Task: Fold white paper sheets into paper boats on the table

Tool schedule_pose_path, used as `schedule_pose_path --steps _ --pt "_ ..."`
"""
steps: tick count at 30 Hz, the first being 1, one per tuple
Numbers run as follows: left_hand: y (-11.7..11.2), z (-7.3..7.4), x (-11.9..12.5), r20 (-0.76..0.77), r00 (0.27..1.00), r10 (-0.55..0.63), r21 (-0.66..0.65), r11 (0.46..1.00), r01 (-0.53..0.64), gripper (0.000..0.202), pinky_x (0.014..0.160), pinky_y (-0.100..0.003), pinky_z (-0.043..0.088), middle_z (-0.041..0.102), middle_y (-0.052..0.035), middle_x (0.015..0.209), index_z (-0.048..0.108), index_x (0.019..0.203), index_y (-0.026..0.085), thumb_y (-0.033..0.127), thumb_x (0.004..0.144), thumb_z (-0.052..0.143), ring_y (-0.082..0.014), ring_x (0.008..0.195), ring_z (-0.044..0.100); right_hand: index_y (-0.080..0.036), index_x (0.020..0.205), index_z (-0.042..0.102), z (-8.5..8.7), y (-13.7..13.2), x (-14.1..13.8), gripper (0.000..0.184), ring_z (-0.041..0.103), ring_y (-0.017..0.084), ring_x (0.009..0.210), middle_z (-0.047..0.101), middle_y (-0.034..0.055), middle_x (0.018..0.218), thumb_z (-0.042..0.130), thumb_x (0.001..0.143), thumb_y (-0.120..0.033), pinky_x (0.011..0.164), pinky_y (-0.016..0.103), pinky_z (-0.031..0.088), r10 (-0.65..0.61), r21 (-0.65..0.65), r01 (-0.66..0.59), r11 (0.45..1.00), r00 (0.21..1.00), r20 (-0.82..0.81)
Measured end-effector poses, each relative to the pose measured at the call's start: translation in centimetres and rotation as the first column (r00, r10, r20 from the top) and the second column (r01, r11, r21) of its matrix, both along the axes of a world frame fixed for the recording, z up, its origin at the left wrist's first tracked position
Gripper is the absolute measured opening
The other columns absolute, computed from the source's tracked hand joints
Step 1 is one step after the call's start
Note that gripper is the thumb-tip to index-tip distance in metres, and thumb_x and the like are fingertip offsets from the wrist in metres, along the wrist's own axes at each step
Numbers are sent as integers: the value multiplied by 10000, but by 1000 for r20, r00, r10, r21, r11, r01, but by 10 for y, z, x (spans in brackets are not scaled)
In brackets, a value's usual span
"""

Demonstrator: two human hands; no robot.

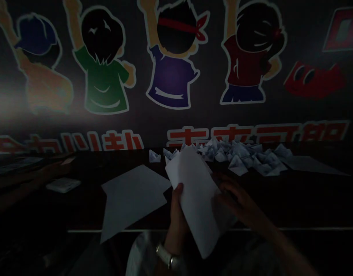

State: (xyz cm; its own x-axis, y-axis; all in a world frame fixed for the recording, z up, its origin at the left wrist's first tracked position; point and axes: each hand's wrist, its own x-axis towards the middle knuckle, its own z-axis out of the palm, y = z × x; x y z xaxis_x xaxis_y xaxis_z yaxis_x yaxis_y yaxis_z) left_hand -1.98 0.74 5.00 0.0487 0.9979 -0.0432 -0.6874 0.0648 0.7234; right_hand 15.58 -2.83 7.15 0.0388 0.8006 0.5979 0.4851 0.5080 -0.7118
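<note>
A white sheet of paper (195,191), which looks folded over, is held up at a tilt above the front of the dark table. My left hand (178,211) is closed on its left edge, thumb on the near face; a pale band circles that wrist. At the right edge, my right hand (235,197) has its fingers curled against the paper, slightly blurred, with some of them hidden behind it. Flat white sheets (136,197) lie on the table left of my left hand, a corner overhanging the front edge.
Behind the held paper is a pile of small folded paper shapes (242,155). More paper (311,164) lies right of it. At left, another person's arms (35,174) reach over the table near a small white stack (63,184). A wall with painted figures (173,78) rises behind.
</note>
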Motion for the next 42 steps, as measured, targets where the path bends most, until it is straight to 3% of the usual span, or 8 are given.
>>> schedule_pose_path --steps 4,8,11,15,23,27,37,42 --pt "10 6 -1 28 1000 -9 9 1000 8 532 732 -353 501 675 -99 857 584 1012 129 374 555 703 -262 812 638 -216 842 596 -4 13 4 282 587 255 924 646 61 944 645 669 -433 807 371 459 -84 -114 69 991 988 -129" --pt "8 5 4 -41 999 -19 33 999 20 573 687 -333 500 674 -63 824 568 1018 152 293 492 747 -234 740 639 -194 947 606 10 24 5 449 604 257 872 660 74 942 682 611 -481 703 333 480 -154 -174 105 979 942 -299" --pt "3 0 8 -87 995 -48 74 996 54 578 695 -332 498 679 -56 839 575 1027 168 287 497 772 -228 747 641 -175 817 667 18 26 8 377 609 228 725 678 44 776 663 624 -498 602 296 457 -85 -215 23 976 955 -284" --pt "4 -4 9 -175 983 -48 115 991 69 554 715 -315 491 688 -78 884 606 1017 161 303 516 795 -220 770 639 -184 639 666 18 25 13 304 487 131 505 538 -41 499 654 637 -488 474 235 347 -78 -200 35 979 975 -208" --pt "18 -5 9 -254 967 -28 138 988 64 424 664 -276 481 697 -102 882 671 926 124 407 618 737 -203 731 636 -179 608 638 21 26 12 276 478 130 523 546 -37 526 664 626 -454 485 229 348 -22 -191 -36 981 957 -290" --pt "25 -3 10 -245 969 4 124 992 27 457 654 -285 477 693 -109 858 668 935 113 388 582 760 -203 702 630 -178 787 674 21 31 12 284 561 170 637 645 -2 688 673 642 -423 566 250 410 59 -192 -136 972 931 -360" --pt "20 -3 10 -288 957 26 193 981 32 376 621 -254 465 685 -66 798 669 887 133 360 599 754 -166 657 609 -155 686 677 25 39 9 311 459 120 523 549 -29 545 636 693 -463 483 234 325 -135 -80 114 990 931 -340" --pt "20 -2 10 -268 963 -9 188 980 61 407 595 -251 462 675 -67 773 660 881 121 375 581 763 -156 620 596 -154 681 691 26 40 9 323 445 109 496 541 -31 526 643 677 -473 452 227 314 -144 -52 134 990 934 -328"
